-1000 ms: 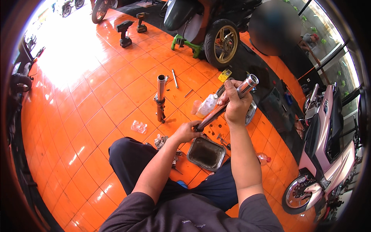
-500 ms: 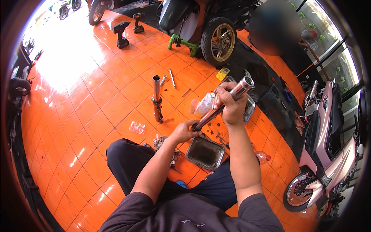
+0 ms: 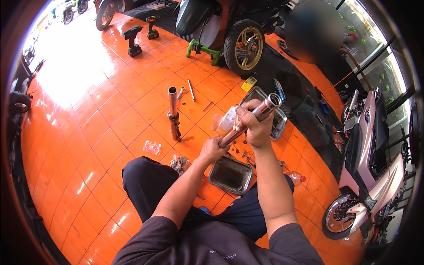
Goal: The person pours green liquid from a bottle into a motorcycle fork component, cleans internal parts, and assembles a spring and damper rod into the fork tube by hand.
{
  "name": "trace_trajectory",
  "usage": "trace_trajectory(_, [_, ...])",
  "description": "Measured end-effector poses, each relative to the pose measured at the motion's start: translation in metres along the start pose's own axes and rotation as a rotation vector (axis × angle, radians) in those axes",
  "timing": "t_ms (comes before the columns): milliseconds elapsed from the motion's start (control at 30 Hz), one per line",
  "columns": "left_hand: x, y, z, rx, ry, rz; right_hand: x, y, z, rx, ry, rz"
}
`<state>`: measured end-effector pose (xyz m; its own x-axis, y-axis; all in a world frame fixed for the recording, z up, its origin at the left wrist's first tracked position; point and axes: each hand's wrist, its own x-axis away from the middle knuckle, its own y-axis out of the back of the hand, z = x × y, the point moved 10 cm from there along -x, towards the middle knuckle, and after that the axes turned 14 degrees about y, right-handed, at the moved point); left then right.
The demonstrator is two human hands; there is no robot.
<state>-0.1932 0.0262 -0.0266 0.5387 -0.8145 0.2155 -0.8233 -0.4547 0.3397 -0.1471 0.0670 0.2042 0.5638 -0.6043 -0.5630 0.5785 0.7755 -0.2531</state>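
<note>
A shiny metal fork tube (image 3: 270, 102) slants up and to the right in front of me, its open end uppermost. My right hand (image 3: 257, 128) is wrapped round its upper part. Lower down, my left hand (image 3: 213, 149) is closed round the tube and hides its bottom end. Below the hands sits a metal tray (image 3: 225, 189) with dark liquid in it. Another fork leg (image 3: 173, 110) stands upright on the floor to the left, with its open tube end up.
A pale plastic bottle (image 3: 228, 119) and a second tray (image 3: 279, 132) lie beyond my right hand. Tools such as a metal rod (image 3: 191, 90) are on the orange tiles. Cordless drivers (image 3: 133, 42), a raised scooter (image 3: 245, 48) and a pink scooter (image 3: 369, 154) stand around.
The tube's upper end has come down slightly. My left hand now covers the dark lower part that showed before. The whole view has shifted a little.
</note>
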Motion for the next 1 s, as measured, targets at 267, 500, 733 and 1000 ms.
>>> trace_trajectory(267, [0.001,0.000,0.001,-0.026,0.015,0.032,-0.002,-0.003,0.004,0.010,0.027,0.042])
trace_trajectory(500, [-0.005,0.004,0.008,-0.018,0.007,-0.070,0.006,0.000,0.006,0.190,0.059,-0.370])
trace_trajectory(733, [-0.013,-0.007,0.021,0.031,0.081,0.101,0.003,-0.005,0.001,0.217,0.078,-0.130])
trace_trajectory(1000, [-0.015,-0.012,0.017,0.006,0.070,0.112,-0.001,-0.001,-0.012,-0.049,-0.125,-0.059])
